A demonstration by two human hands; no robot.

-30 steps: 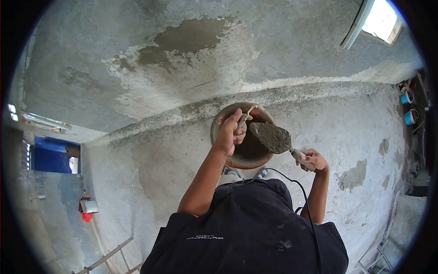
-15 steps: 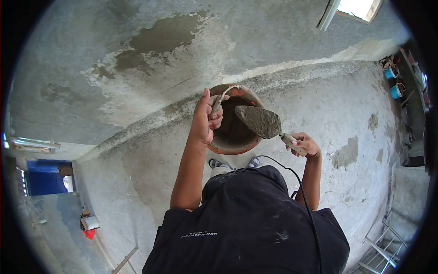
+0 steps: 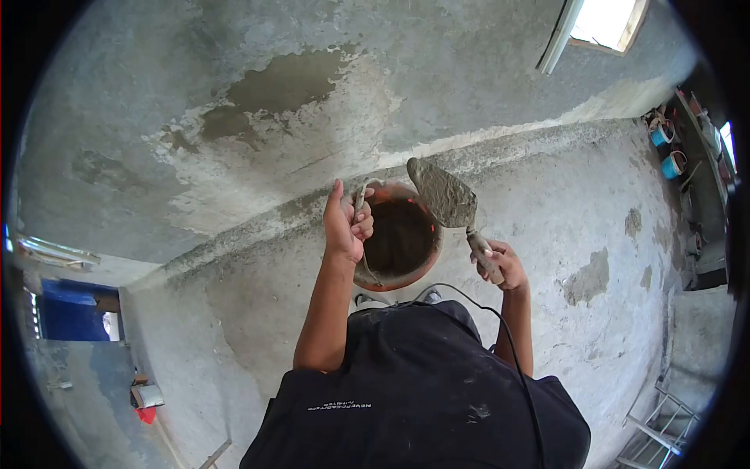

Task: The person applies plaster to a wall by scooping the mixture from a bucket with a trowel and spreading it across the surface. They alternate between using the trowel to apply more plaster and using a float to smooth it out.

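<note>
My right hand (image 3: 500, 264) is wrapped round the handle of a trowel (image 3: 447, 195), whose blade is coated in grey mortar and points up and to the left. The blade overlaps the right rim of a round bucket (image 3: 437, 254), reddish at the edge and dark inside. Over the bucket's left side, my left hand (image 3: 348, 222) has its fingers curled round a pale, thin handle (image 3: 361, 197), with the thumb raised. What this handle belongs to is hard to make out.
A rough grey wall (image 3: 258, 148) with a darker damp patch rises beyond the bucket. Blue buckets (image 3: 673, 164) stand at the far right. A metal frame (image 3: 660, 430) is at lower right. A black cable (image 3: 512, 336) runs over my shirt.
The trowel blade has turned more upright and shifted toward the wall. My right hand has moved left and slightly down. The bucket appears lower in view, and my left hand is slightly further left.
</note>
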